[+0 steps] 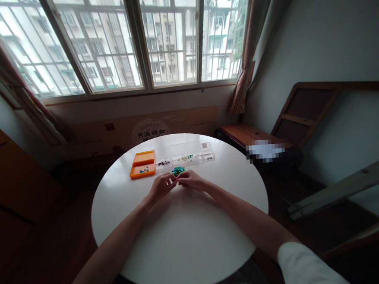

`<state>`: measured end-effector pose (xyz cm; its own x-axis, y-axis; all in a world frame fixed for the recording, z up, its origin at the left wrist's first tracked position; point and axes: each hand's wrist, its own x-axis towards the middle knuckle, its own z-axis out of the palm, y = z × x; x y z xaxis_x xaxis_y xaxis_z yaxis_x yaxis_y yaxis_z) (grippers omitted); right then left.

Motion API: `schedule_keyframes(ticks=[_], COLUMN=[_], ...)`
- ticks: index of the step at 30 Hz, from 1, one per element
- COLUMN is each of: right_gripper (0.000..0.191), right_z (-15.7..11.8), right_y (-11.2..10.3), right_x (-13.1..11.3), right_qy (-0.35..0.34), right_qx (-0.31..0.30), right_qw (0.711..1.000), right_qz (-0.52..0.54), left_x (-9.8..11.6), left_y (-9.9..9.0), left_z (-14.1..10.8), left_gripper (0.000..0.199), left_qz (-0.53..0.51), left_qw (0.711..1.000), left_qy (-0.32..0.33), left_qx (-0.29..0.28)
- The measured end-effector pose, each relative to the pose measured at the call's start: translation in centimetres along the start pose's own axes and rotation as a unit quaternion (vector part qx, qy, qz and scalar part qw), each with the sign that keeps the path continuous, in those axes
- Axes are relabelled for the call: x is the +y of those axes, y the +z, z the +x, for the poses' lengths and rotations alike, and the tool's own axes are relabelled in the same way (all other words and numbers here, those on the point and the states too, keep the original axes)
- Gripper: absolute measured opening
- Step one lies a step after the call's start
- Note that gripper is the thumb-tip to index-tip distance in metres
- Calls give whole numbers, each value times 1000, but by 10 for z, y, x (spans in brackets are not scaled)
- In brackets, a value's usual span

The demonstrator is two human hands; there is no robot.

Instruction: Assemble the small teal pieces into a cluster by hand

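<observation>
Close together over the middle of the white round table (184, 255), my left hand (162, 185) and my right hand (191, 181) meet at the fingertips. Both have their fingers bent into a pinch; whatever lies between them is too small to make out. Just beyond the fingers sits a pile of small green and blue pieces (178, 170), partly hidden by the hands. An orange tray (143, 175) with its lid up holds several small blue pieces (144, 169). Beside it, clear plastic boxes (194, 147) stand open, with dark pieces (164, 163) and green pieces (189, 157) inside.
Behind the table, a large printed cardboard panel (188, 120) leans below the barred window (169, 44). A low wooden bench (250, 134) stands at the right, with a blurred pale item (265, 150) on it. A wooden beam (342, 187) juts in from the right.
</observation>
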<state>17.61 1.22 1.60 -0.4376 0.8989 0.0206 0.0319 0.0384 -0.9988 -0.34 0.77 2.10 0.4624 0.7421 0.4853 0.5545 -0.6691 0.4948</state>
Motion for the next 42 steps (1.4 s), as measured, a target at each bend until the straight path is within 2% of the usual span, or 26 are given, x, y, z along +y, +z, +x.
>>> schedule_keyframes(ticks=[11,23,42], right_gripper=[23,24,30], right_z=[0,1,1], right_y=[-1,-1,-1], right_x=[0,2,2], right_qy=[1,-9,-6], right_qx=[-2,-1,-3], right_qw=[1000,1000,1000], right_qz=[6,16,28], left_x=[1,-1,-1], left_y=[-1,0,-1], left_z=[0,0,0], left_gripper=[14,15,12], left_qz=[10,40,33], left_qw=[1000,998,999], left_qy=[-4,-20,-15], left_qx=[0,32,21])
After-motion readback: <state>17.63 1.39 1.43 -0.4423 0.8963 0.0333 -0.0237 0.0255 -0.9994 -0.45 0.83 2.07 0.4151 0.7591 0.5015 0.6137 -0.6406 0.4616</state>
